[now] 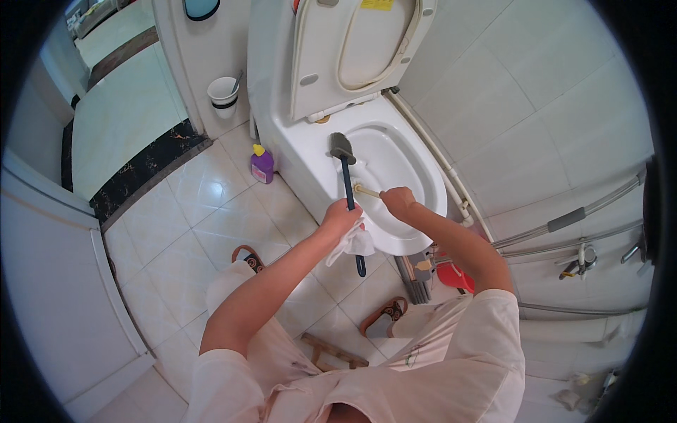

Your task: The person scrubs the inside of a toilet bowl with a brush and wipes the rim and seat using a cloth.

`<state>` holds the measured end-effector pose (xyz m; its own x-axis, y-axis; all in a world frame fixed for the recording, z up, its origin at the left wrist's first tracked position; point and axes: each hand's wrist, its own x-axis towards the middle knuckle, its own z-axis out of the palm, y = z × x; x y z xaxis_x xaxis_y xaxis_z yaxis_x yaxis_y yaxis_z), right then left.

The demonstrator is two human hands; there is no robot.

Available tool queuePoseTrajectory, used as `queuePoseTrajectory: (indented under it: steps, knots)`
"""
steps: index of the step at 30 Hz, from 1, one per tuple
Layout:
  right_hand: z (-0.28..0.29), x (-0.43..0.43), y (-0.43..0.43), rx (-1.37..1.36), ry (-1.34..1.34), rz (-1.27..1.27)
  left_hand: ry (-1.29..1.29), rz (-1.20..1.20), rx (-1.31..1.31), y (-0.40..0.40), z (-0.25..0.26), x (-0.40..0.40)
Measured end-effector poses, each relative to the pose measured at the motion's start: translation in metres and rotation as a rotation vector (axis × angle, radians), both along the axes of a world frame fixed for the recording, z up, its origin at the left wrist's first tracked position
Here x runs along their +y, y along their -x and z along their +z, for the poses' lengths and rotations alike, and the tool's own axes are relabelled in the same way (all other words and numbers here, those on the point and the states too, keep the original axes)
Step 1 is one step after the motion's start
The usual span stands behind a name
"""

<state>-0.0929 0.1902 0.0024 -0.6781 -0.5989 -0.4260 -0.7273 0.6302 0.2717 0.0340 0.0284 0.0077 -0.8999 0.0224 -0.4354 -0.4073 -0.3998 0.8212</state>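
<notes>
My left hand [340, 219] is closed around the dark handle of a toilet brush [347, 180]. The brush's grey head points away from me, above the left rim. A crumpled white cloth or tissue [354, 243] hangs from the same hand. Over the front part of the white toilet bowl [407, 164], my right hand [400, 203] grips a thin beige stick [370, 192]. The stick's rounded far end lies close to the brush handle; whether they touch I cannot tell. Behind the bowl, the toilet seat and lid [373, 47] are raised.
A purple bottle with a yellow cap [262, 166] stands left of the toilet. Right of the bowl's front are a flat mop [415, 277] and red bucket [454, 277]. A wooden stool [334, 355] is beneath me. Metal poles [560, 222] slant across the right side.
</notes>
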Motion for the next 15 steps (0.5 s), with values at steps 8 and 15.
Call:
queuePoseTrajectory:
  steps: [8, 15]
  knots:
    - [-0.049, -0.035, 0.015, 0.049, 0.017, -0.020, 0.084, -0.028, 0.040, 0.006, -0.010, 0.005]
    - [0.000, -0.011, 0.007, -0.012, -0.053, 0.058, -0.018, 0.010, 0.007, -0.001, -0.003, 0.001]
